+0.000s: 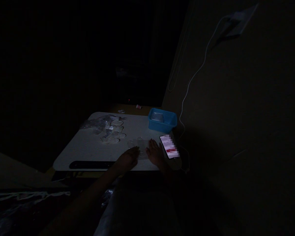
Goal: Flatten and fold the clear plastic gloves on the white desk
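Dim light covers the whole scene. A thin see-through plastic piece (pixel 143 143), perhaps a bag, lies flat on the white table (pixel 88 149), with faint loop shapes near its far edge. My left hand (pixel 128 159) rests on its left side, palm down with the fingers stretched out. On its right side lies my right hand (pixel 154 153), flat with the fingers extended. Just right of that hand is a lit phone (pixel 169 147), its screen partly blurred. Several pale pieces with thin loops (pixel 113 137), possibly face masks, lie left of centre.
A blue basin (pixel 163 126) with a clear packet (pixel 157 116) inside stands at the back right. Crumpled clear plastic (pixel 98 124) covers the back left. A dark strip (pixel 92 165) runs along the front edge. A white cable (pixel 196 72) hangs by the right wall.
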`<action>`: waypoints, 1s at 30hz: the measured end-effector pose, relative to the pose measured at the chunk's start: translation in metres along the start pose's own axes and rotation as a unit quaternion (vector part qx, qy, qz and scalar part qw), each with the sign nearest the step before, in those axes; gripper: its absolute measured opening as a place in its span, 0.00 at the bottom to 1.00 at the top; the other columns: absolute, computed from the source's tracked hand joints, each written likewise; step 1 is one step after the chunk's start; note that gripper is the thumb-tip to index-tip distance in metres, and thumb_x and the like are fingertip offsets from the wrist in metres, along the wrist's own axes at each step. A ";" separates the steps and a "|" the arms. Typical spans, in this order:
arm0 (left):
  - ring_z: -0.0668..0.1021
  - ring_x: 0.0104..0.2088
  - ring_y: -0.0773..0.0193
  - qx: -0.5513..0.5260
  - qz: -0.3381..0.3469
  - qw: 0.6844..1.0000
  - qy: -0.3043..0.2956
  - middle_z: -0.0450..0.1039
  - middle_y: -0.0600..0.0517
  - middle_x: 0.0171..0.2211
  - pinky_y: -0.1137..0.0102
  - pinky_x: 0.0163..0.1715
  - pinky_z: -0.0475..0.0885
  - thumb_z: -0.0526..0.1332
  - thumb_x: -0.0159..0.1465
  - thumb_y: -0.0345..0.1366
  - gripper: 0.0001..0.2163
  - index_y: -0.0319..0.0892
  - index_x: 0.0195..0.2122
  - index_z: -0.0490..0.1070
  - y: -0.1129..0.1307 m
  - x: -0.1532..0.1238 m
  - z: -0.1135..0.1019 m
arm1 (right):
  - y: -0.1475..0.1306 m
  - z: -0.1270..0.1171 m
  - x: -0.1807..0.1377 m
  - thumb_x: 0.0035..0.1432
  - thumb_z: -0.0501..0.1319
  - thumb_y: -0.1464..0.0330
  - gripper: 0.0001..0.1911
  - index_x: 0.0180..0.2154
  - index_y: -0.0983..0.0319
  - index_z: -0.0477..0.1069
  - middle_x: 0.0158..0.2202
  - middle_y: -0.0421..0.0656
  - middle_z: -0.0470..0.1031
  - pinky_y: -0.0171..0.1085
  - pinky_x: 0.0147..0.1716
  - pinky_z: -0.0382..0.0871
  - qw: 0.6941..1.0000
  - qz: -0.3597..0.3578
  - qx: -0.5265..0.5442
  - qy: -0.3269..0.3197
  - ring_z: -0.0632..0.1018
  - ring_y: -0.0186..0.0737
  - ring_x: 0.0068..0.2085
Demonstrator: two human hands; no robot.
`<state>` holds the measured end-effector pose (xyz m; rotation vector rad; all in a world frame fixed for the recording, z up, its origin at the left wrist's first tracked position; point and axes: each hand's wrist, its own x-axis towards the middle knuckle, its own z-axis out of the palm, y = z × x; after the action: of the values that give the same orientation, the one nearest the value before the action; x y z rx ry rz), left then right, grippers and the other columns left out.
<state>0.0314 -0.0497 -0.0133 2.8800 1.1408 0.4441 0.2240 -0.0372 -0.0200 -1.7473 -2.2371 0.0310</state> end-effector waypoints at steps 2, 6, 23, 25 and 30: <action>0.62 0.57 0.57 -0.006 0.021 1.000 -0.015 0.59 0.38 0.56 0.64 0.53 0.61 0.51 0.55 0.26 0.22 0.32 0.53 0.60 0.008 0.004 0.000 | 0.002 0.002 0.001 0.62 0.42 0.63 0.25 0.58 0.66 0.52 0.60 0.50 0.51 0.51 0.57 0.40 1.000 -0.003 0.009 0.007 0.53 0.43 0.61; 0.67 0.53 0.59 0.014 0.033 0.997 -0.063 0.64 0.40 0.53 0.64 0.51 0.64 0.48 0.55 0.22 0.22 0.34 0.52 0.62 0.021 0.021 0.001 | 0.012 0.009 0.005 0.61 0.43 0.63 0.24 0.57 0.64 0.54 0.60 0.48 0.53 0.49 0.58 0.44 0.998 0.004 0.054 0.043 0.53 0.42 0.61; 0.74 0.41 0.56 0.107 -0.052 0.990 -0.076 0.69 0.39 0.44 0.64 0.36 0.71 0.49 0.60 0.26 0.13 0.34 0.44 0.67 0.043 0.053 -0.008 | 0.030 0.009 0.008 0.59 0.47 0.61 0.25 0.56 0.64 0.58 0.58 0.48 0.58 0.46 0.58 0.50 0.958 0.063 0.268 0.080 0.57 0.43 0.59; 0.74 0.40 0.55 0.074 -0.071 0.992 -0.075 0.71 0.38 0.41 0.64 0.34 0.70 0.48 0.61 0.28 0.12 0.34 0.42 0.68 0.046 0.056 -0.010 | 0.030 0.005 0.005 0.58 0.47 0.61 0.25 0.55 0.65 0.58 0.58 0.48 0.57 0.46 0.59 0.48 0.952 0.083 0.285 0.080 0.57 0.42 0.60; 0.75 0.36 0.58 -0.139 -0.156 0.978 -0.005 0.75 0.44 0.37 0.68 0.34 0.68 0.51 0.60 0.38 0.13 0.40 0.39 0.72 0.039 0.057 -0.035 | 0.033 0.001 0.007 0.58 0.46 0.57 0.25 0.53 0.62 0.60 0.56 0.46 0.61 0.47 0.58 0.47 0.889 0.129 0.426 0.106 0.57 0.41 0.59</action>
<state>0.0874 -0.0434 0.0391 2.4107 1.3746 0.5265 0.2537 -0.0215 -0.0257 -1.4149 -1.4522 0.7247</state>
